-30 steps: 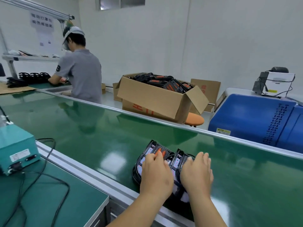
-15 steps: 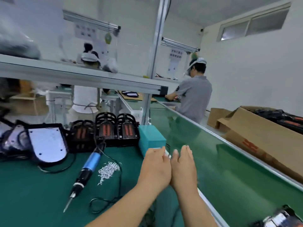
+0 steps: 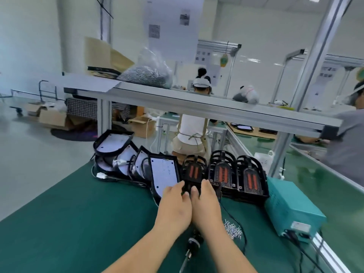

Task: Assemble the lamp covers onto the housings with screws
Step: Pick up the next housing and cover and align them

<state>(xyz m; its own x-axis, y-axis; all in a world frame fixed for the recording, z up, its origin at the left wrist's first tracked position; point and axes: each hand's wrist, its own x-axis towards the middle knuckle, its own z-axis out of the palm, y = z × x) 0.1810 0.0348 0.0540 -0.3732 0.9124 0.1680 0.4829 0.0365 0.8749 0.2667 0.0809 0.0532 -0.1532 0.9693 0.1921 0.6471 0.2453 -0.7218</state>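
Observation:
On the green mat, my left hand (image 3: 174, 203) and my right hand (image 3: 205, 202) sit side by side, both gripping the near end of a black lamp cover (image 3: 194, 171) with orange ribs, the leftmost of a row. Two more stacks of such covers (image 3: 236, 174) stand to its right. Left of it lie housings with white LED plates (image 3: 164, 175), several more piled behind (image 3: 114, 152). A small heap of screws (image 3: 233, 230) lies beside my right forearm. The electric screwdriver (image 3: 190, 251) lies between my forearms, partly hidden.
A teal power box (image 3: 291, 209) stands at the right with black cables trailing from it. An aluminium shelf beam (image 3: 197, 103) crosses overhead, holding a bag of screws (image 3: 147, 73). The green conveyor (image 3: 325, 174) runs at right. Other workers stand behind.
My view swung left from the conveyor to the workbench. Both hands left the lamps on the belt, came over the mat and took hold of the leftmost cover.

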